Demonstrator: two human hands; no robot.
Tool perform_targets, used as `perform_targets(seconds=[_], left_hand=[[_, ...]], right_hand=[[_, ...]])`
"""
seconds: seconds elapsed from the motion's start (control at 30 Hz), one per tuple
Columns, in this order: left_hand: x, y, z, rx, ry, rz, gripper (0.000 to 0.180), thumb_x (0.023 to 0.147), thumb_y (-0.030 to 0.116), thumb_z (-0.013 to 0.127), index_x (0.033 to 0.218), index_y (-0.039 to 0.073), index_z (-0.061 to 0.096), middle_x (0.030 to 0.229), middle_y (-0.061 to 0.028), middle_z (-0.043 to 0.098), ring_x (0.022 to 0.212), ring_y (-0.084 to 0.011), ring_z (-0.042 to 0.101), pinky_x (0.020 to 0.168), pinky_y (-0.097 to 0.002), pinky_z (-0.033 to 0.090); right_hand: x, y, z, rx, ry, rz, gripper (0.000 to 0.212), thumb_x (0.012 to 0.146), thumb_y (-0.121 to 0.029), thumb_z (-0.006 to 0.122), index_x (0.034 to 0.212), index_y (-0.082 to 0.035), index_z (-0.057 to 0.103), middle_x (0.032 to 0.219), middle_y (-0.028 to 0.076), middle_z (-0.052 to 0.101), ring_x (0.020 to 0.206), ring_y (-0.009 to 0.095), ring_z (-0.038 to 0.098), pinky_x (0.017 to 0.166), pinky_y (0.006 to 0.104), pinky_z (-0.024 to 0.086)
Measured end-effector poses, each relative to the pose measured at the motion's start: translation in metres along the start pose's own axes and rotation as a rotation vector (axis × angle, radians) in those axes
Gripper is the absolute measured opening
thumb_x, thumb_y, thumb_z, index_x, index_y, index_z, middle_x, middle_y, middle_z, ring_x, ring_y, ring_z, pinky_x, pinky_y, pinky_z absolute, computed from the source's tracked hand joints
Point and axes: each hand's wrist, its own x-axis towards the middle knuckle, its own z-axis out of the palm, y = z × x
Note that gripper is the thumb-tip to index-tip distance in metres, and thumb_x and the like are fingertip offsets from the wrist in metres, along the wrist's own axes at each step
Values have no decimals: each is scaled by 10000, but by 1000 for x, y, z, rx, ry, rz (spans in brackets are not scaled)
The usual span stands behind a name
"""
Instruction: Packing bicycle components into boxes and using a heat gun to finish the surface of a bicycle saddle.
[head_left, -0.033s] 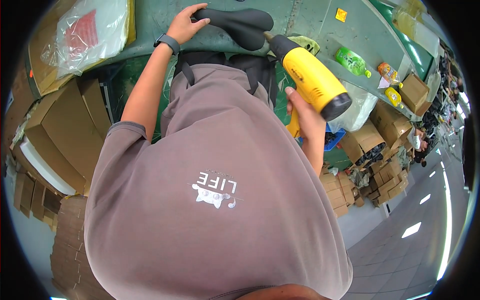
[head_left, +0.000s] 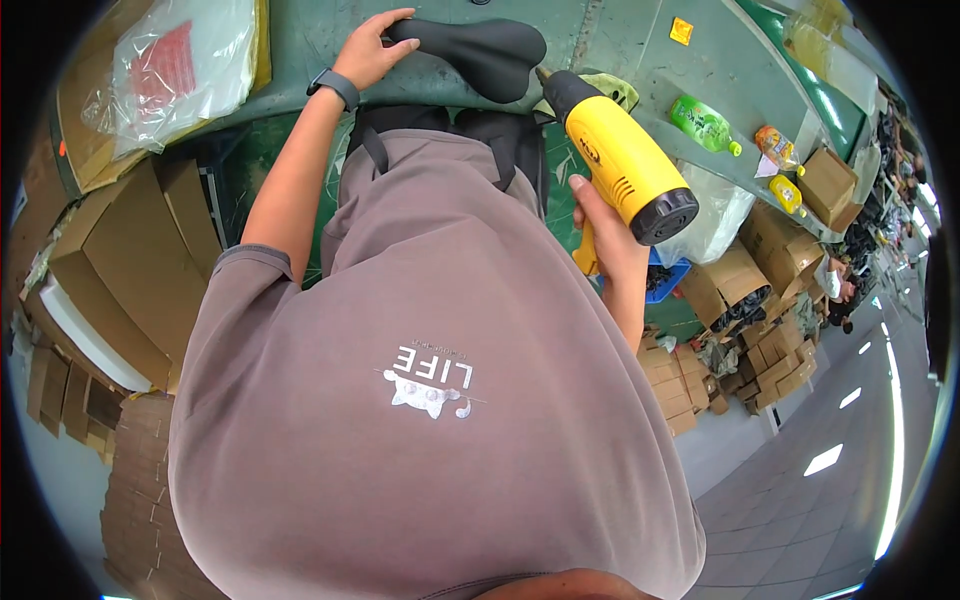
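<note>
A black bicycle saddle (head_left: 485,52) lies at the near edge of a green worktable (head_left: 330,40). My left hand (head_left: 368,48), with a dark watch on its wrist, grips the saddle's narrow nose between thumb and fingers. In my right hand (head_left: 612,235) is a yellow and black heat gun (head_left: 625,155), its handle wrapped by my fingers. The gun's nozzle points at the wide rear of the saddle and sits just off its right edge. Part of my right hand is hidden behind the gun's body.
Right of the gun lie a yellow-green cloth (head_left: 610,88), a green bottle (head_left: 703,122) and a yellow bottle (head_left: 787,194). Cardboard boxes (head_left: 735,285) and a blue bin (head_left: 667,280) stand below. At left, a clear plastic bag (head_left: 185,70) rests on cardboard; large cartons (head_left: 130,260) stand nearby.
The heat gun has turned slightly in place, its nozzle shifting a little right and its back end a little left. My left hand and the saddle look nearly unchanged.
</note>
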Motion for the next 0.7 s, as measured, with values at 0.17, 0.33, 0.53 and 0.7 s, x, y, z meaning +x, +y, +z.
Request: perform_targets(seconds=[0.17,0.33,0.53,0.7], left_hand=[[2,2,0,-16,-2,-20,574,1001,202,813,1531,78,629,1383,-121,714,1230,-214,711,1075,-368,583],[3,3,4,1,26,-46,576,997,214,814,1529,86,632,1394,-136,718,1212,-229,723,1065,-375,582],[-2,5,3,96,43,-61,597,990,232,819,1539,97,627,1338,-139,750,1206,-258,729,1052,-389,576],[-7,26,5,45,107,-60,622,900,111,840,1471,-3,621,1306,-199,714,1103,-278,729,967,-382,597]], right_hand=[[-5,2,5,-111,13,-91,211,925,-68,838,1071,-14,696,853,52,679,634,157,642,561,308,511],[1,10,3,-62,8,-42,216,928,-76,848,1082,-18,707,861,35,688,626,132,629,571,296,508],[-1,-4,9,72,-83,17,218,928,-91,842,1082,-18,705,859,55,686,645,147,642,581,301,510],[3,-10,14,71,-164,42,206,930,-83,834,1073,-17,700,864,60,685,644,158,641,589,306,506]])
